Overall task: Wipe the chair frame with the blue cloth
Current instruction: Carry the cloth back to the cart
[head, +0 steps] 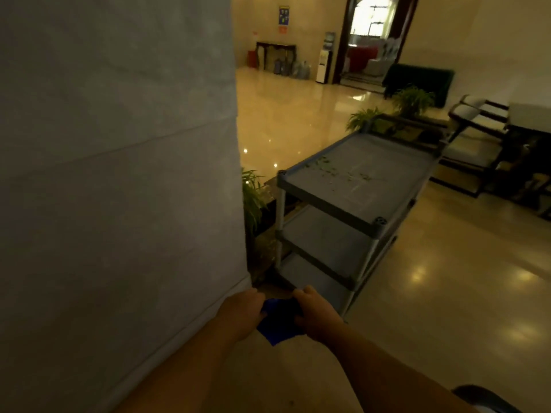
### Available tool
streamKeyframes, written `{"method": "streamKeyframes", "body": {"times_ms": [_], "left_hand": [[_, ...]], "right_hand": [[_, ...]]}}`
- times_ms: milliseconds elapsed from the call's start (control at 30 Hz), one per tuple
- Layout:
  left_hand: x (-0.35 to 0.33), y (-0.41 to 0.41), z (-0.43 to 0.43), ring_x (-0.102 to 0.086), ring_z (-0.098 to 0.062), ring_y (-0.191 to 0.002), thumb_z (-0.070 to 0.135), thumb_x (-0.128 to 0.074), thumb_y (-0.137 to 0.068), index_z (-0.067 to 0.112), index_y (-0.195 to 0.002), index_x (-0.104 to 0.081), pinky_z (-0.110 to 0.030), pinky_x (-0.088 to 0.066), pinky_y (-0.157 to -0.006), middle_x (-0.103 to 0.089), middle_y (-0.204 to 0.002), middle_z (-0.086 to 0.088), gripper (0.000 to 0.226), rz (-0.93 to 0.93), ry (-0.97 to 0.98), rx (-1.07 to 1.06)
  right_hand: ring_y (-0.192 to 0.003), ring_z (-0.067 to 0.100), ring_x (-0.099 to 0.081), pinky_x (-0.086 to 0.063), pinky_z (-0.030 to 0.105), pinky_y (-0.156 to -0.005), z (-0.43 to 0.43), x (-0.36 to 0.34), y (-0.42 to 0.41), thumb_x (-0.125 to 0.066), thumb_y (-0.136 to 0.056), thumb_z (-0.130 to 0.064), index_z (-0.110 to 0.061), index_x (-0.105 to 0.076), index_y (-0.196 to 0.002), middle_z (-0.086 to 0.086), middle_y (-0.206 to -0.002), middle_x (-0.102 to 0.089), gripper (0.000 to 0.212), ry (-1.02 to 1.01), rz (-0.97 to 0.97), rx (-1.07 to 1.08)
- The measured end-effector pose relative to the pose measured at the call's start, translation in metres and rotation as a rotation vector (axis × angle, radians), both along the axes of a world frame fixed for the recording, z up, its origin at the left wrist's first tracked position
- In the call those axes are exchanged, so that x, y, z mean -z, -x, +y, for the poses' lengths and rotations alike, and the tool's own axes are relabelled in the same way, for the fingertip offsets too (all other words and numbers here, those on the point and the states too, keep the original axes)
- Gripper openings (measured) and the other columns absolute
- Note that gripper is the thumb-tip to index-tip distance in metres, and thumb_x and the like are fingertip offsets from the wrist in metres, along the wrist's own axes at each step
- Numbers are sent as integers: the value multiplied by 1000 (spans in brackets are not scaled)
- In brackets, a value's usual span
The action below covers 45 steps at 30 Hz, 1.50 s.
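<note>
Hidden: the middle of the cloth (279,320) lies behind the fingers of both hands, so only its top edge and a lower corner show; its full shape cannot be told.
Cut off: both forearms run out of the bottom edge; a dark rounded thing at the bottom right corner is too cropped to name.
Hard to make out: the whole view is dim and soft; the chairs (477,126) at far right are blurred, so their frames show only as dark bars under pale seats.
Left hand (243,312): fingers curled closed on the cloth's left edge, thumb side up.
Right hand (316,314): fingers curled closed on the cloth's right edge, knuckles toward the camera.
Cloth: deep blue, soft and crumpled, held between the two hands low in the middle of the view, its free corner hanging in a point below them.
Cloth and chairs: well apart; the chairs stand across the floor, beyond the rack.
Rack (354,186): grey plastic, three flat tiers on round posts, bits of green leaf strewn on top; just ahead of the hands.
Pillar (119,174): broad grey stone face with faint seams, filling the left side.
Floor (447,278): glossy pale tile carrying lamp reflections.
</note>
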<state>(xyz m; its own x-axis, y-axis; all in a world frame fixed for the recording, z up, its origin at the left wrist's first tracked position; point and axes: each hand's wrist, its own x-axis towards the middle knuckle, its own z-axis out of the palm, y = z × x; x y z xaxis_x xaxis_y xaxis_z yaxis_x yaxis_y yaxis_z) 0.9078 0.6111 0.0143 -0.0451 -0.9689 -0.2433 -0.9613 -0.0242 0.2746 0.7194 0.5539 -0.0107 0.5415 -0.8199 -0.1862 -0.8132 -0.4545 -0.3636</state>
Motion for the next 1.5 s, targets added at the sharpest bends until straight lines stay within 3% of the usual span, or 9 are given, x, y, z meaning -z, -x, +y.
{"method": "streamKeyframes", "body": {"times_ms": [167,467,567,667,767,1067,1133,1300,1500], "left_hand": [[-7,78,-74,-53,-25,-96,33,-50,-96,11,-104,-52,-33,-41,-76,-52,-113,-10,23,-50,2,118],[-6,181,-184,-53,-27,-105,36,-51,-94,13,-110,-53,-39,-44,-87,-53,-117,-10,27,7,82,215],[-15,190,-235,-54,-27,-102,36,-53,-94,13,-105,-53,-39,-46,-86,-54,-112,-9,26,40,131,250],[-23,198,-291,-55,-22,-88,34,-56,-91,20,-91,-51,-31,-42,-73,-50,-91,1,15,135,151,285],[-23,214,-356,-50,-18,-68,31,-59,-89,24,-78,-45,-28,-37,-62,-44,-75,6,19,248,181,341],[7,254,-508,-47,-19,-64,23,-58,-90,17,-77,-45,-34,-41,-59,-46,-76,1,20,493,140,368],[16,257,-529,-48,-22,-65,23,-59,-91,14,-78,-47,-36,-43,-59,-48,-77,-2,19,499,148,337],[44,251,-549,-41,-9,-61,25,-62,-89,22,-80,-44,-17,-29,-54,-40,-74,8,21,466,165,186],[69,247,-511,-48,-24,-73,29,-58,-92,16,-84,-45,-30,-33,-63,-42,-83,2,21,371,30,-197]], "right_hand": [[-91,30,-53,-44,38,-74,-47,2,84,-57,-88,-23,-12,-48,-107,10,-115,-46,24,-24,-66,143],[-82,21,-49,-47,37,-72,-152,-8,196,-64,-82,-26,-24,-41,-89,0,-98,-41,25,-6,-118,223],[-85,20,-53,-51,36,-75,-195,-14,208,-65,-80,-27,-21,-50,-97,2,-105,-47,24,13,-179,280],[-82,20,-54,-51,34,-71,-238,-24,218,-64,-79,-25,-22,-50,-95,2,-101,-49,21,31,-258,336],[-72,18,-48,-35,24,-56,-291,-35,231,-64,-77,-21,-21,-46,-84,0,-87,-46,19,93,-251,410],[-72,23,-47,-32,30,-57,-423,-60,267,-64,-79,-18,-13,-49,-87,3,-86,-47,17,79,-117,512],[-73,22,-48,-33,30,-57,-450,-54,270,-64,-79,-19,-16,-48,-87,3,-88,-47,19,48,-111,497],[-85,22,-50,-38,31,-69,-520,-18,272,-68,-77,-20,-19,-52,-94,3,-97,-51,23,-46,-96,307],[-91,25,-54,-48,38,-73,-571,24,251,-64,-84,-23,-23,-43,-107,3,-110,-47,31,-186,-36,-187]]}}
